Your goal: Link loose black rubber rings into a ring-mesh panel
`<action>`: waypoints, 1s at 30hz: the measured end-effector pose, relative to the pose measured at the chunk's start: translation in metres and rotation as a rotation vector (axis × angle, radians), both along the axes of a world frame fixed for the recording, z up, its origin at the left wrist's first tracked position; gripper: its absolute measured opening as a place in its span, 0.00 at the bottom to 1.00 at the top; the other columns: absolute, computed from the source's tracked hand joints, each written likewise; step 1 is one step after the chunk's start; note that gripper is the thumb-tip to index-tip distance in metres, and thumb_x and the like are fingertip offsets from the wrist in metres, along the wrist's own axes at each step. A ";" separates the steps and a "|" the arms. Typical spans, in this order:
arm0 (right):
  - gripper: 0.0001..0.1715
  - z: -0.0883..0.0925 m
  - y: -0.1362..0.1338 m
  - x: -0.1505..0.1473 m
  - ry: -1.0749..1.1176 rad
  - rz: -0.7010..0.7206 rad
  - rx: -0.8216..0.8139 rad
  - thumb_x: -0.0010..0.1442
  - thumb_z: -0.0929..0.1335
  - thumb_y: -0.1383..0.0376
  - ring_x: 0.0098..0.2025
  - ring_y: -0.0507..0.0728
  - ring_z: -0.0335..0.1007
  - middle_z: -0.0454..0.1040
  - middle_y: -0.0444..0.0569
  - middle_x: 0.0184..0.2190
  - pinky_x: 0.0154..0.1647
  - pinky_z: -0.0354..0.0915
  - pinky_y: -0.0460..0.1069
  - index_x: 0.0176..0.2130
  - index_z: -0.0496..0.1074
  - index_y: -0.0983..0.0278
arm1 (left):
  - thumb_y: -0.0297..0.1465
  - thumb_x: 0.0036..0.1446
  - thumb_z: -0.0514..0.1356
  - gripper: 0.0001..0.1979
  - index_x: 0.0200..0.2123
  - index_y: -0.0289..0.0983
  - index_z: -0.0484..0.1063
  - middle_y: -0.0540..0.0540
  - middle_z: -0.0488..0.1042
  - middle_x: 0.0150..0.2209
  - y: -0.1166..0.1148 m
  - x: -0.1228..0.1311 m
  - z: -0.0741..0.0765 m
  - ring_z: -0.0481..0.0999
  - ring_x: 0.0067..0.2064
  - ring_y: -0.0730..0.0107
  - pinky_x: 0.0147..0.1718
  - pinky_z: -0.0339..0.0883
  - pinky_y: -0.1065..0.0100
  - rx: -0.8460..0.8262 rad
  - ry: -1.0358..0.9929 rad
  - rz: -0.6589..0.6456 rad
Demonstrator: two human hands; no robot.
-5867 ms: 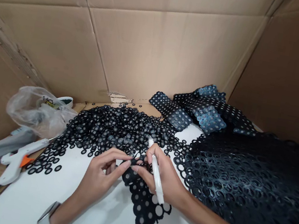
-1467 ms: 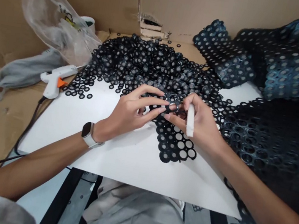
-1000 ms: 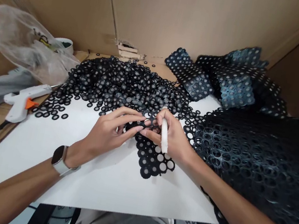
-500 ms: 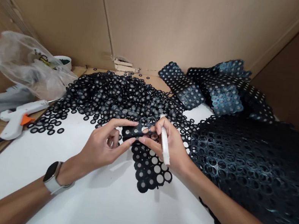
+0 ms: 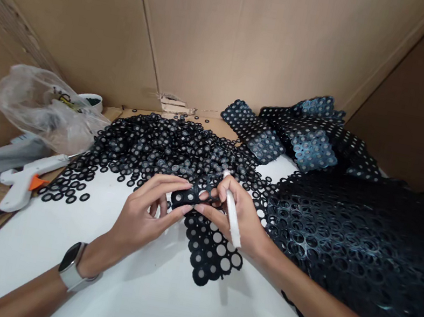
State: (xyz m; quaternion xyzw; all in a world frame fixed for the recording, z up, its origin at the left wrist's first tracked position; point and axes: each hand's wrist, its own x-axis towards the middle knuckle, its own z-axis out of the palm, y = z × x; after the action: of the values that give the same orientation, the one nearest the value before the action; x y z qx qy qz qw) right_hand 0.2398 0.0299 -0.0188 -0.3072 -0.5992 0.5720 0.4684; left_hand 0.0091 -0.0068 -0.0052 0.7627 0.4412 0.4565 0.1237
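My left hand (image 5: pixel 148 211) pinches the left edge of a black sheet of joined rings (image 5: pixel 205 253) between thumb and fingers. A smart watch is on that wrist. My right hand (image 5: pixel 242 213) grips the same sheet by its upper part, thumb tip close to the left thumb. A white stick-like tool (image 5: pixel 232 218), its exact kind unclear, is also tucked in the right hand, slanting across the fingers. The sheet folds over at the fingers and its lower part hangs toward the white board (image 5: pixel 155 296). Smaller rings fill its left side; larger open rings show at its right.
Behind the hands lies a heap of loose black rings (image 5: pixel 157 143). At the left are a white glue gun (image 5: pixel 23 182) with an orange trigger and a clear plastic bag (image 5: pixel 40 106). Finished-looking ring strips (image 5: pixel 314 149) and a large ring sheet (image 5: pixel 345 242) occupy the right. Cardboard walls surround everything.
The view has tilted slightly, so most things sit a little lower in the picture. Both hands keep their hold on the ring sheet, with only slight finger shifts.
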 end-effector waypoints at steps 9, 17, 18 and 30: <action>0.20 0.016 0.003 0.012 -0.043 -0.159 0.176 0.70 0.76 0.57 0.50 0.62 0.82 0.81 0.48 0.44 0.50 0.73 0.57 0.39 0.62 0.56 | 0.34 0.71 0.70 0.14 0.57 0.44 0.84 0.47 0.83 0.41 0.003 0.000 -0.001 0.69 0.27 0.78 0.25 0.67 0.72 -0.060 -0.045 0.008; 0.25 0.031 0.000 0.024 0.031 -0.207 0.170 0.82 0.57 0.48 0.28 0.60 0.70 0.75 0.44 0.24 0.34 0.64 0.56 0.46 0.76 0.54 | 0.35 0.69 0.71 0.11 0.53 0.43 0.87 0.50 0.81 0.35 0.002 0.001 0.001 0.68 0.26 0.76 0.25 0.66 0.71 -0.072 -0.091 0.091; 0.24 0.029 -0.004 0.023 0.014 -0.179 0.185 0.82 0.58 0.49 0.29 0.60 0.69 0.73 0.43 0.25 0.33 0.63 0.55 0.50 0.78 0.54 | 0.35 0.69 0.72 0.11 0.52 0.43 0.87 0.50 0.81 0.34 0.002 0.001 0.000 0.67 0.26 0.76 0.25 0.65 0.70 -0.074 -0.098 0.097; 0.07 0.018 -0.018 0.017 -0.073 0.000 0.200 0.78 0.66 0.63 0.35 0.56 0.77 0.84 0.44 0.35 0.38 0.69 0.51 0.46 0.75 0.57 | 0.35 0.70 0.69 0.07 0.42 0.39 0.87 0.49 0.85 0.36 0.001 0.000 -0.001 0.75 0.30 0.74 0.30 0.68 0.70 -0.059 -0.056 0.105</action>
State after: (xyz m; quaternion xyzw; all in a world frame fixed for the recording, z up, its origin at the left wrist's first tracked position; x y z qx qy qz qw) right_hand 0.2571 0.0121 -0.0011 -0.2796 -0.6699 0.4977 0.4748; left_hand 0.0092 -0.0056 -0.0062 0.7213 0.4902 0.4705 0.1344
